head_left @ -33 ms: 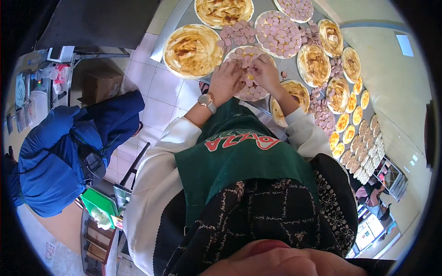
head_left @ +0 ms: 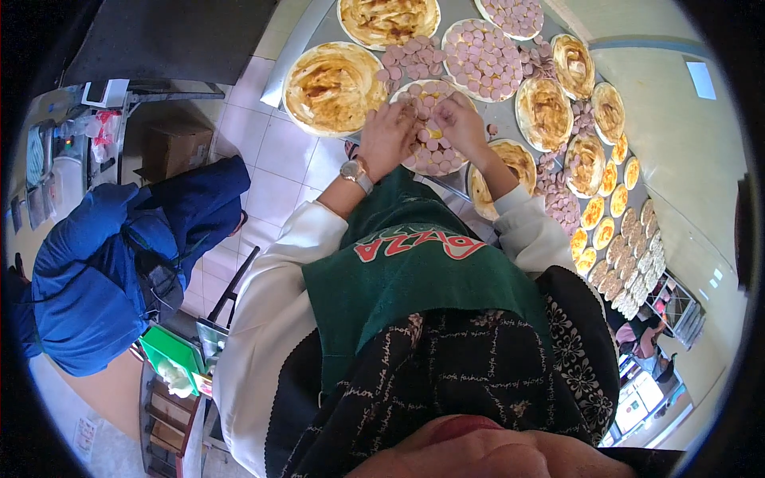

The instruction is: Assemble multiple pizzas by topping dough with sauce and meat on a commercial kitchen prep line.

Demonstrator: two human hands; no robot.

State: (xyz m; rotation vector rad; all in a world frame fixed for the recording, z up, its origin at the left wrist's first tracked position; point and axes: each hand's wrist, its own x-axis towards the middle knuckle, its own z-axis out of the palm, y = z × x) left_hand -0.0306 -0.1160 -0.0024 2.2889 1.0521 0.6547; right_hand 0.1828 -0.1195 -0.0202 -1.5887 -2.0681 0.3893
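both hands (head_left: 426, 131) on pizza base (head_left: 434, 159), sauced bases (head_left: 331, 88) w/ sausage slices (head_left: 410, 60) around

The grey metal worktop (head_left: 319, 36) is crowded: round sauce-spread dough bases (head_left: 333, 86) and bases covered in pink sausage slices (head_left: 482, 57) lie almost rim to rim, with loose pink slices (head_left: 410, 60) filling the gaps between them. Both hands, left hand (head_left: 388, 137) and right hand (head_left: 460, 126), sit close together over the near round base (head_left: 434, 155), with hardly any gap between them. Bare worktop shows only along the left edge, beside the white tiled floor (head_left: 275, 171).
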